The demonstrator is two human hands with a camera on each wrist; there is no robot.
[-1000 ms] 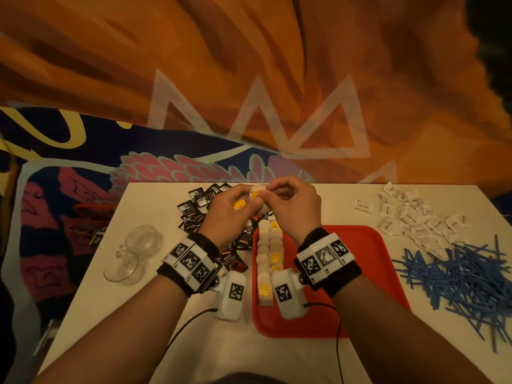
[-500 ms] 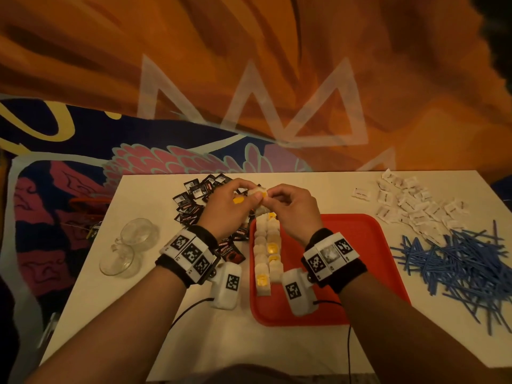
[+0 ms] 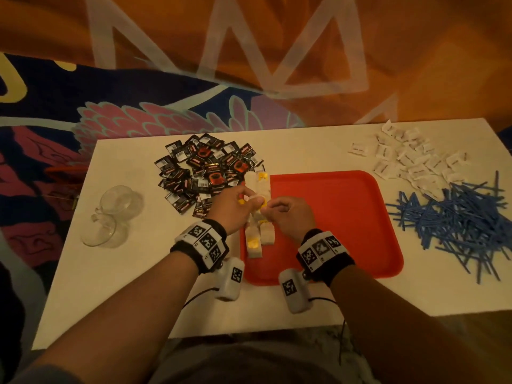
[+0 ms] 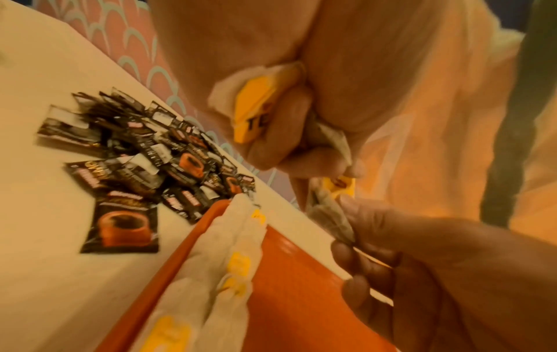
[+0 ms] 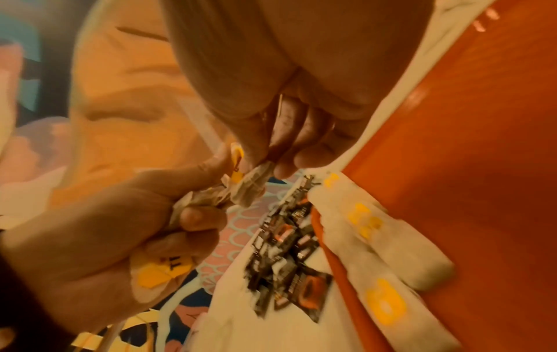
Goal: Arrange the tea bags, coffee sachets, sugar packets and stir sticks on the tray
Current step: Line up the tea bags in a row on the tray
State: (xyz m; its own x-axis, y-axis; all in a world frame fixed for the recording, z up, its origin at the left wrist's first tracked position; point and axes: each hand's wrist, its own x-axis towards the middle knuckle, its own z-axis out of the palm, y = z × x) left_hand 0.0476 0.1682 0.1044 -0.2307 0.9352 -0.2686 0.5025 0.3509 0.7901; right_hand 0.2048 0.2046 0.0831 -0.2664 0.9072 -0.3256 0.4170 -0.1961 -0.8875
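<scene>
My left hand (image 3: 243, 202) grips a small bunch of tea bags (image 4: 253, 112) with yellow tags, just above the left edge of the red tray (image 3: 332, 217). Close beside it, my right hand (image 3: 273, 210) pinches one tea bag (image 4: 331, 219) out of that bunch between thumb and fingers. Two rows of tea bags (image 3: 260, 239) lie along the tray's left side, partly hidden under both hands. Black coffee sachets (image 3: 205, 173) are piled left of the tray. White sugar packets (image 3: 410, 159) and blue stir sticks (image 3: 465, 217) lie to its right.
Two clear glass cups (image 3: 116, 214) lie on the white table (image 3: 304, 151) at the left. The table's near edge runs just under my forearms. A patterned carpet lies beyond the far edge.
Both hands have come toward me along the tea bag rows, from the far end to about the middle, still holding tea bags. The head view has tilted downward.
</scene>
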